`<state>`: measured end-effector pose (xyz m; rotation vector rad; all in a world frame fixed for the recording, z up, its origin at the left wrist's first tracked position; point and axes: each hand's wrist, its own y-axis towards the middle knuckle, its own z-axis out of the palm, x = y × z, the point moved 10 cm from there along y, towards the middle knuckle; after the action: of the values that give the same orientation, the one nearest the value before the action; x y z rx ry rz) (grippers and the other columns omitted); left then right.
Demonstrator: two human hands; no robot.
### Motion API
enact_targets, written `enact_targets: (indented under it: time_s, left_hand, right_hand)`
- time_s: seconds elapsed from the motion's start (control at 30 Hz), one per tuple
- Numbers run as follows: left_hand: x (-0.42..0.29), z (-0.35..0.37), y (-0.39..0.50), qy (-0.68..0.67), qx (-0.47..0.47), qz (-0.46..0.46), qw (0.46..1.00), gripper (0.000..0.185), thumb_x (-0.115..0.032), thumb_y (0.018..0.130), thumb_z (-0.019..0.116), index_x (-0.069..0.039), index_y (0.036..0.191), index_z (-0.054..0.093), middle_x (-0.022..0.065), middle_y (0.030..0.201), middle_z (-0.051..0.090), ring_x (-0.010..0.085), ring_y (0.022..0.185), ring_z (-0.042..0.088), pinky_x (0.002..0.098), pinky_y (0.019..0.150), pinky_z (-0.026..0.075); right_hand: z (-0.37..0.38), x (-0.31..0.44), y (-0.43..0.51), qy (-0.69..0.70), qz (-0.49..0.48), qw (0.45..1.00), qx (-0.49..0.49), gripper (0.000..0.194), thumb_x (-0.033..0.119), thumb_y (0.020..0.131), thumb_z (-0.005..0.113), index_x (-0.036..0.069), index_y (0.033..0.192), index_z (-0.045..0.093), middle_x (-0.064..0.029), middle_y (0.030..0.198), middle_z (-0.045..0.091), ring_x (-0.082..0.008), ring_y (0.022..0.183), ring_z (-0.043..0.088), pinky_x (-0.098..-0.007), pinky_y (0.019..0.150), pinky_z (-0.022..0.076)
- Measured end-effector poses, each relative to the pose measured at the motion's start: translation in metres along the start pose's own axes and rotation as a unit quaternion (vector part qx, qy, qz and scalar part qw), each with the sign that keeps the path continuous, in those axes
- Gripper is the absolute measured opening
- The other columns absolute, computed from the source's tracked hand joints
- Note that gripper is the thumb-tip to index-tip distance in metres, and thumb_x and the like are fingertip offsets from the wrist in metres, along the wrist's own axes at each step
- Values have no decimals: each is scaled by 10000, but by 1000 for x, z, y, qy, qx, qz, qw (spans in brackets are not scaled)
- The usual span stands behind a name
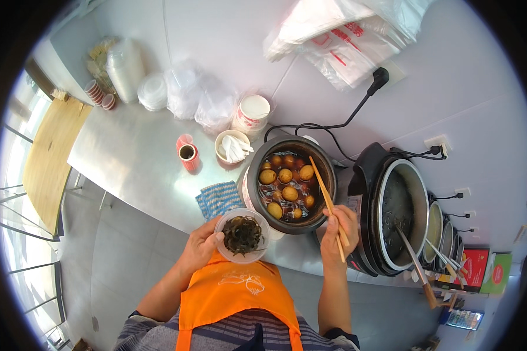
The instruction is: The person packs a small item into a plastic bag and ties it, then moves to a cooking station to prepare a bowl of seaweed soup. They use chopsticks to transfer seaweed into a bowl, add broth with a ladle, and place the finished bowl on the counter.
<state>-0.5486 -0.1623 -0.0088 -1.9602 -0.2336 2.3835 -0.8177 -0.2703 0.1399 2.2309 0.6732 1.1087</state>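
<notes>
My left hand (203, 244) grips the rim of a round clear plastic bowl (266, 245) that holds dark green shredded seaweed (242, 235). In my right hand (343, 232) is a pair of wooden chopsticks (323, 186), their tips at the inner right side of a dark round pot (258, 203). Several brown eggs (290, 193) float in dark broth in that pot. The bowl is just below and left of the pot, in front of my orange apron (237, 291).
A blue striped cloth (219, 199), a tub of white spoons (233, 148), stacked paper cups (253, 109) and a red roll (189, 158) stand on the steel counter (131, 153). Rightward, a large cooker (395, 215) holds dark liquid and a ladle (415, 263). Black cables (325, 127) run behind the pot.
</notes>
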Motion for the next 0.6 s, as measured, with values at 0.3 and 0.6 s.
enact_targets:
  time_s: [0.3,0.6]
  left_hand:
    - [5,-11,-9,-36,-44,-3,998,470,-266,973,558,36,1333,550,98,1250,622,173,1162,546,336,1017,424]
    - [5,-13,-16,-43,-49,-30,997,479,-269,971,561,37,1339,547,93,1234,634,162,1148,552,331,1005,433]
  right_hand:
    - [34,-12,7,-55,-74,995,44,222,2,840,723,43,1044,648,-145,1018,640,-288,805,664,-356,671,550]
    - [52,-15,11,-73,-94,989,90,251,-7,840,729,50,1074,659,-151,1069,633,-267,850,671,-325,705,565]
